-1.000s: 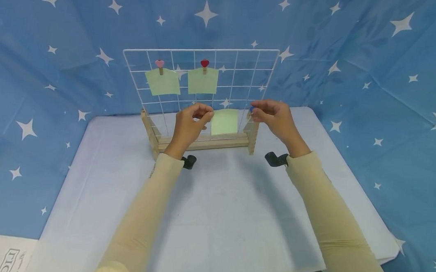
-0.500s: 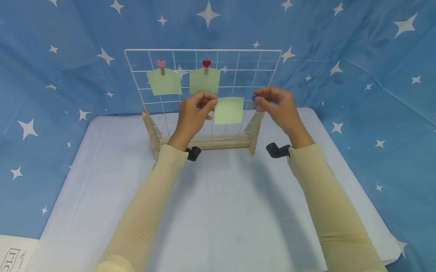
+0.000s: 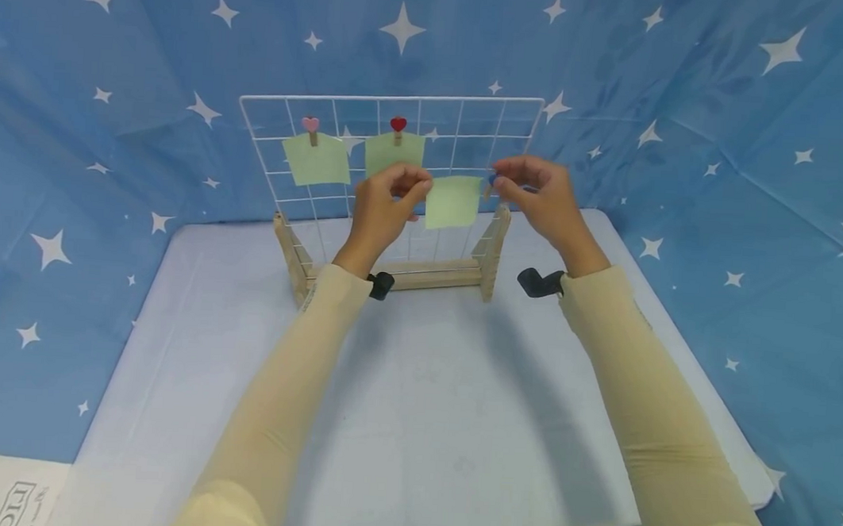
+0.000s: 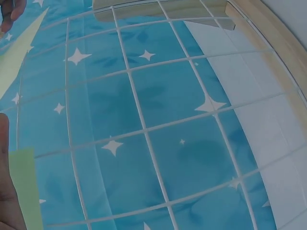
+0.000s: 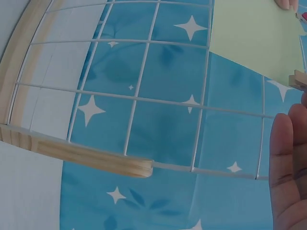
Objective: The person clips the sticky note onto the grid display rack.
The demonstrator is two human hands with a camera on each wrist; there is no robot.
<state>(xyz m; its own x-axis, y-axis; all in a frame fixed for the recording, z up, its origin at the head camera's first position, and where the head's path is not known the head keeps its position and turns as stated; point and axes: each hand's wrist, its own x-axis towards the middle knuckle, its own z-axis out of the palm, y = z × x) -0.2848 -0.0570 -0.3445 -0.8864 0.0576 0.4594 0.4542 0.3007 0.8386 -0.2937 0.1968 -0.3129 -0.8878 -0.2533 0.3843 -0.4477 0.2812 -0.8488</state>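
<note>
My left hand [image 3: 388, 214] pinches a pale green paper note [image 3: 453, 203] by its left edge, in front of the lower right part of a white wire grid [image 3: 460, 116]. My right hand [image 3: 544, 204] pinches a small wooden clothespin with a blue top [image 3: 493, 179] at the note's upper right corner. In the right wrist view the clothespin's wooden end [image 5: 298, 80] overlaps the edge of the note [image 5: 254, 38]. Higher on the grid, one note [image 3: 317, 161] hangs from a pink heart clothespin [image 3: 310, 125], another [image 3: 393, 152] from a red heart clothespin [image 3: 398, 125].
Wooden feet [image 3: 493, 255] and a wooden bar [image 3: 435, 276] hold the grid upright on a white-covered table [image 3: 414, 398]. Behind it hangs a blue cloth with white stars [image 3: 617, 75]. A printed white sheet or box [image 3: 9, 492] lies at the lower left.
The left hand has raised the note and shifted it right across the grid. The right hand has risen with the blue clothespin, which now meets the note's corner.
</note>
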